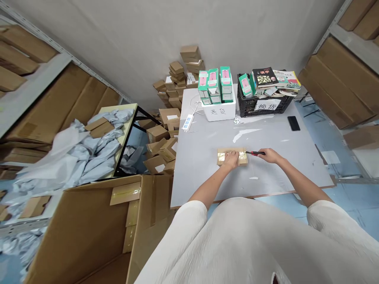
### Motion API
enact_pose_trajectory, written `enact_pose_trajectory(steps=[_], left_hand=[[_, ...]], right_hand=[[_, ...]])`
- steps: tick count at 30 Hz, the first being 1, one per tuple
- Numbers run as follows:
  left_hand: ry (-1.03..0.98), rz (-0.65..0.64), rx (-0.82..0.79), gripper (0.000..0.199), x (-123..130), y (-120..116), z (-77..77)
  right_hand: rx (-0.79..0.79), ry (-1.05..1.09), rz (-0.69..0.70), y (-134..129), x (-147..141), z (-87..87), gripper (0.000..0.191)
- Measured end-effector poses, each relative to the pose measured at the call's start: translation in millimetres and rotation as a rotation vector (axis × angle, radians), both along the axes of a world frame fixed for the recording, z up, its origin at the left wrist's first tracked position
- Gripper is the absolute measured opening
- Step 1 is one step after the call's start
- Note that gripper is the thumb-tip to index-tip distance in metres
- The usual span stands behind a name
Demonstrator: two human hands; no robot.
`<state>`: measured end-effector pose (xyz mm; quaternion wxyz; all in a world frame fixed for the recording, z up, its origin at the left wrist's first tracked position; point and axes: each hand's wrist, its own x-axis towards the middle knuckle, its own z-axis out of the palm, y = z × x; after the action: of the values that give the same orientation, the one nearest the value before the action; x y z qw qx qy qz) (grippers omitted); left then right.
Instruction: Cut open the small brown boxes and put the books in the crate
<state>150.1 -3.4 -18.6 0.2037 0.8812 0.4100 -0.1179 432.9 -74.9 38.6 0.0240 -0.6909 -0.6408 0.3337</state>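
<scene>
While our left hand (231,159) presses flat on the taped box (232,156) at table (207,173) centre to steady it, our right hand (270,155), at three o'clock, grips a cutter (255,153) against its edge.

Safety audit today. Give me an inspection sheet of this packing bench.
Surface: grey tabletop, scuffed, white scraps.
Job's things: small tape-sealed brown cardboard box; red-handled cutter at its right edge.
Clutter: white foam box of green-pink cartons; black plastic crate of books; black phone.
Hands: left hand pressing the box; right hand gripping the cutter.
Cables: white power strip, corded.
Surroundings: piled small cartons, grey mailer bags, shelving.
</scene>
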Motion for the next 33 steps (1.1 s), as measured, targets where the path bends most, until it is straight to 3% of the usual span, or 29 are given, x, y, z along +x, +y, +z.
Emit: enact_pose_trajectory(steps=[9,18,23,28,33], left_hand=[[-0.009,-0.028,0.063,0.048,-19.6,-4.0,3.0],[0.015,-0.002,0.043,0.046,-41.1,-2.8,9.3],[0.005,0.034,0.021,0.047,-40.2,-2.6,9.7],[0.01,0.03,0.009,0.048,-39.6,-1.8,11.0],[0.043,0.023,0.015,0.048,-37.4,-3.4,11.6]], right_hand=[[-0.038,0.035,0.167,21.4,-0.5,-14.1,0.033],[-0.061,-0.23,0.411,65.3,-36.9,-8.2,0.032],[-0.16,-0.133,0.333,74.2,-41.1,-10.8,0.022],[-0.348,0.13,0.211,55.8,-21.0,-21.0,0.024],[-0.333,0.182,0.157,40.7,-14.7,-25.1,0.027]])
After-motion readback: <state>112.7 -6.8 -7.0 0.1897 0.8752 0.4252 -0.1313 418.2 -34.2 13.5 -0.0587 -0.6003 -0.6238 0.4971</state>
